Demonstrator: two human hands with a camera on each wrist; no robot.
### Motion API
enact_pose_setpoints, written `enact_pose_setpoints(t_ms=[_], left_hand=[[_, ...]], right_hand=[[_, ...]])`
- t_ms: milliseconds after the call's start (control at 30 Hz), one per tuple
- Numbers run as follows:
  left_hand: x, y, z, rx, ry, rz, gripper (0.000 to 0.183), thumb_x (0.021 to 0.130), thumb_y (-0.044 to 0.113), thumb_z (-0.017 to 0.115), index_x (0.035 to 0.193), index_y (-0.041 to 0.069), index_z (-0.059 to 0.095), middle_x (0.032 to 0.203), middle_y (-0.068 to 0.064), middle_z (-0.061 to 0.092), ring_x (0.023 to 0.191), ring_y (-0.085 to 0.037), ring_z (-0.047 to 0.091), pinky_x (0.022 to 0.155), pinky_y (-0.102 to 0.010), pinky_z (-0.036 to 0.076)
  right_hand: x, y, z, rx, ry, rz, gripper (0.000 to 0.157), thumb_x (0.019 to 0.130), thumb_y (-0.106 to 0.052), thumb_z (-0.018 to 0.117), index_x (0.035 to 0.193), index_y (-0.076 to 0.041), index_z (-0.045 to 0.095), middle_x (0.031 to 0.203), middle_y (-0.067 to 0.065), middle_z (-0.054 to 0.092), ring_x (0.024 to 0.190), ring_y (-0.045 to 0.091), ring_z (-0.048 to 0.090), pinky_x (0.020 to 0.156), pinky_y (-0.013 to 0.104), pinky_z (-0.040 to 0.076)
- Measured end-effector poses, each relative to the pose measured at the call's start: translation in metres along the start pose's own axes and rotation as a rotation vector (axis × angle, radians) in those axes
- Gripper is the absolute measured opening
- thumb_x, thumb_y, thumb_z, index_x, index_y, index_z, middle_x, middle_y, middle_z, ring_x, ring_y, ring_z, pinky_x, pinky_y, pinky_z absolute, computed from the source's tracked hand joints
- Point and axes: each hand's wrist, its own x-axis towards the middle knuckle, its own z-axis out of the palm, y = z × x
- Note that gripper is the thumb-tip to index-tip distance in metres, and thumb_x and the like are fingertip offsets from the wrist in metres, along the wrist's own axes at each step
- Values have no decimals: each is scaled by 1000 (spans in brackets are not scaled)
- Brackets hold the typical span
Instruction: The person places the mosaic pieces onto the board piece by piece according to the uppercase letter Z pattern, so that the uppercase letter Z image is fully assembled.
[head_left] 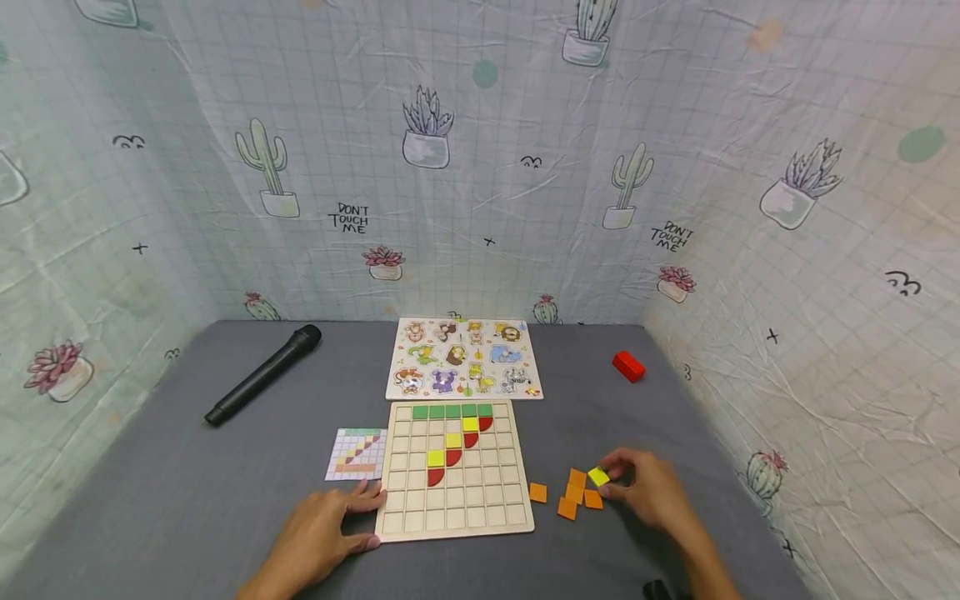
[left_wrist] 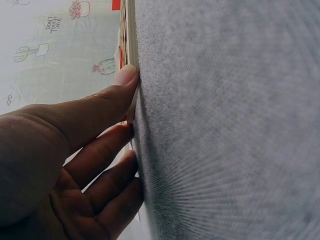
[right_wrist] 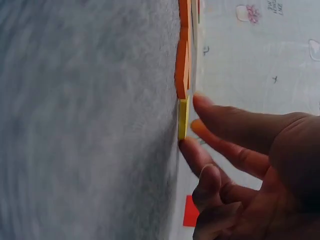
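Yellow square tile (head_left: 597, 477), level and askew to the board (head_left: 474, 497), is pinched by fingers of the right hand (head_left: 647, 487).

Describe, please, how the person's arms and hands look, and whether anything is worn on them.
The left hand and right hand wear no gloves, and no rings show. No sleeve covers the visible part of the right forearm. A black object shows beside it at the bottom edge; I cannot tell whether it is worn.
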Motion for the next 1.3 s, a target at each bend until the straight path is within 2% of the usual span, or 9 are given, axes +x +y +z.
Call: enact_pose_setpoints(t_ms=[100, 200, 400, 700, 933, 1133, 1300], left_hand=[[1, 1, 0, -9, -7, -19, 58, 68, 35, 98, 123, 27, 81, 136, 4, 75, 129, -30, 70, 96, -54, 55], [1, 1, -1, -17, -6, -31, 58, 67, 33, 98, 123, 27, 82, 136, 4, 75, 129, -31, 70, 96, -54, 55], [-1, -1, 1, 16, 5, 10, 59, 67, 36, 98, 123, 28, 81, 134, 5, 76, 127, -27, 72, 92, -50, 56], [-1, -3, 1, 21, 14, 29, 59, 67, 38, 97, 124, 29, 81, 134, 7, 75, 127, -25, 72, 93, -50, 57], [0, -4, 2, 18, 20, 53, 59, 67, 39, 97, 123, 30, 81, 134, 7, 76, 126, -23, 73, 91, -48, 57], [-1, -4, 2, 29, 23, 51, 59, 67, 38, 97, 123, 30, 81, 133, 8, 76, 126, -23, 73, 91, -47, 57], [-1, -2, 1, 21, 18, 28, 58, 67, 36, 98, 123, 29, 82, 134, 7, 76, 126, -26, 72, 93, -49, 57]], right_hand=[[2, -3, 2, -51, -10, 7, 28, 81, -23, 93, 106, -21, 79, 89, -7, 69, 82, 11, 59, 78, 36, 50], [4, -8, 4, -74, -11, 15, 25, 84, -24, 91, 105, -22, 78, 87, -6, 65, 79, 13, 57, 74, 35, 47], [5, -10, 9, -78, 3, 27, 22, 83, -22, 92, 97, -22, 74, 84, -4, 60, 74, 15, 53, 67, 33, 42], [5, -13, 8, -82, 33, -11, 25, 81, -20, 94, 92, -22, 71, 83, -5, 63, 74, 14, 55, 68, 34, 44], [4, -18, 11, -25, 91, -26, 23, 83, -13, 91, 85, -21, 70, 77, -7, 64, 70, 13, 55, 66, 32, 43], [4, -32, 15, 20, 154, -43, 22, 83, -13, 91, 84, -22, 71, 77, -7, 64, 67, 12, 53, 63, 28, 42], [7, -48, 20, 88, 141, -68, 19, 85, -14, 90, 87, -23, 72, 79, -6, 63, 68, 14, 51, 61, 26, 41]])
